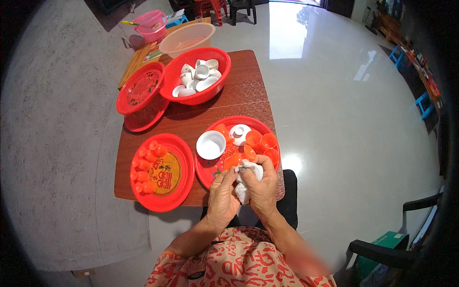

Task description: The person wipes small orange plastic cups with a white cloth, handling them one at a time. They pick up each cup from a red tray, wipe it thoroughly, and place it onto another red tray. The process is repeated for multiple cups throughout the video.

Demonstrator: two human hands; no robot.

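Note:
Over the near edge of the right-hand red tray (200, 172), a crumpled white cloth (243, 190) is bunched between my two hands. My left hand (224, 195) pinches it from the left, and my right hand (265, 184) grips it from the right. Whether something small is wrapped inside is hidden by the fingers. Just beyond my fingertips are small orange plastic cups (249, 152). Larger orange cups (253, 138) stand at the tray's right side. A white bowl (211, 145) and a white lid with a knob (239, 134) share the tray.
To the left, another red tray (187, 184) carries several small orange goblets (149, 156). Farther back, a red basin (221, 86) holds white cups and bowls (202, 72). Red dishes (141, 88), a pale basin (188, 38) and a pink basin (151, 25) stand beyond. A black-armed chair (382, 254) is at right.

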